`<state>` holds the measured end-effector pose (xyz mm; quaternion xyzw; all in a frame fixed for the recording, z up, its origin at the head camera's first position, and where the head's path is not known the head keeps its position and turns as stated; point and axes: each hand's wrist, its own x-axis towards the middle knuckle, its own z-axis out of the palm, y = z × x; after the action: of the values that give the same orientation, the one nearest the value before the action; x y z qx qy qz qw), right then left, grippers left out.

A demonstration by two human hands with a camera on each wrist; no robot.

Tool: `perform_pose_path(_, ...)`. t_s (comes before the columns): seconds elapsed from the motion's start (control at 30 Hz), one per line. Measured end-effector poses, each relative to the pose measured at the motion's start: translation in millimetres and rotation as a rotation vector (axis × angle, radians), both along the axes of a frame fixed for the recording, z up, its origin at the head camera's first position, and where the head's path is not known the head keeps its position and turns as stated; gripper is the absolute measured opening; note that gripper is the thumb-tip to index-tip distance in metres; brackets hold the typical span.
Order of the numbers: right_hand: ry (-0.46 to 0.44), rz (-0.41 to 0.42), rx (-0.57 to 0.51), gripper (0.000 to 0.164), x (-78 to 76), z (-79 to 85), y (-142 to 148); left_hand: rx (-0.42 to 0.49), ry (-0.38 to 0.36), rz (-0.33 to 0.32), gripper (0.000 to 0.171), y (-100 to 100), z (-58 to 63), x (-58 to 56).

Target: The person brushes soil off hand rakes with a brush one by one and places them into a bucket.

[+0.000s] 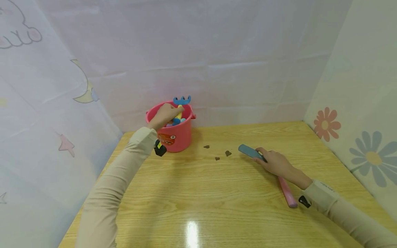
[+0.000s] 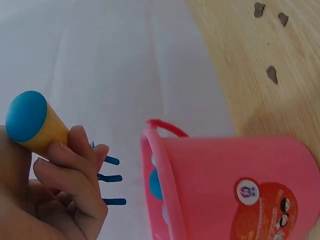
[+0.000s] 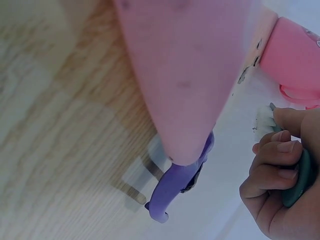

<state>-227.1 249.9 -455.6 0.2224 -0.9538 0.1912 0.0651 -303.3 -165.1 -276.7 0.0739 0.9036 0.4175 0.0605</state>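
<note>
My left hand (image 1: 165, 114) grips the yellow handle of a toy rake (image 1: 182, 101) above the mouth of a pink bucket (image 1: 182, 136). The rake's blue tines point away from me, and its handle end is blue too. Inside the bucket, blue and pale pieces show at the rim; the rest is hidden by the wall. Over the table at the right, my right hand (image 1: 277, 164) holds a dark green brush (image 1: 248, 151), with white bristles (image 3: 262, 122) seen in the right wrist view. Below that wrist lies a pink-handled tool (image 1: 287, 193) with a purple pronged head (image 3: 172, 190).
Three small brown bits (image 1: 228, 153) lie on the wooden table (image 1: 198, 193) between the bucket and the brush. Printed cloth walls (image 1: 242, 86) enclose the table at the back and both sides.
</note>
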Motion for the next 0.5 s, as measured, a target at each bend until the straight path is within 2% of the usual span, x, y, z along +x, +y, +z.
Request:
perform_pose_path(0.23,-0.005,-0.002,0.000,0.045,-2.3,-2.4,0.2,0.007,-0.038,0.034,0.048,-18.2,-5.3,-3.8)
perform_pose_path(0.5,-0.036,-0.003,-0.012,0.045,0.2,-2.8,-2.5,-0.021,-0.105,0.077,0.050,-33.2,-13.1,-16.7)
